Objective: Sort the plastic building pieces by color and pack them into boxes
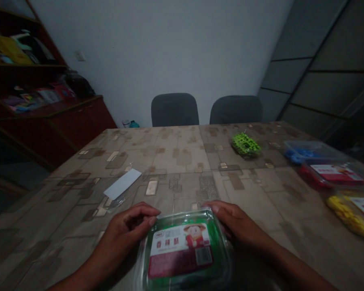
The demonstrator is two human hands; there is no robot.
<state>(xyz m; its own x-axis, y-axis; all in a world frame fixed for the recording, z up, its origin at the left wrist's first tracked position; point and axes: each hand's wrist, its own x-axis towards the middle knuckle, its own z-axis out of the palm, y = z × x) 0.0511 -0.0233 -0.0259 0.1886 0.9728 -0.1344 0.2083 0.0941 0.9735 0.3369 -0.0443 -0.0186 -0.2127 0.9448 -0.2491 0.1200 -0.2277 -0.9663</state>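
A clear lidded plastic box [185, 252] with green contents stands at the near edge of the table, a white and dark red label on its lid. My left hand [133, 226] is closed on its left far corner, thumb and fingers at the rim. On the opposite side, my right hand [230, 220] grips the right far corner, its fingers partly hidden behind the box. What the green contents are is hard to make out through the lid.
On the patterned table [176, 141] lie a white strip in clear wrap [123, 184] and a bag of bright green pieces [245, 144]. At right are boxes with blue [301, 154], red [314, 178] and yellow pieces [348, 212]. Two grey chairs [175, 109] stand behind.
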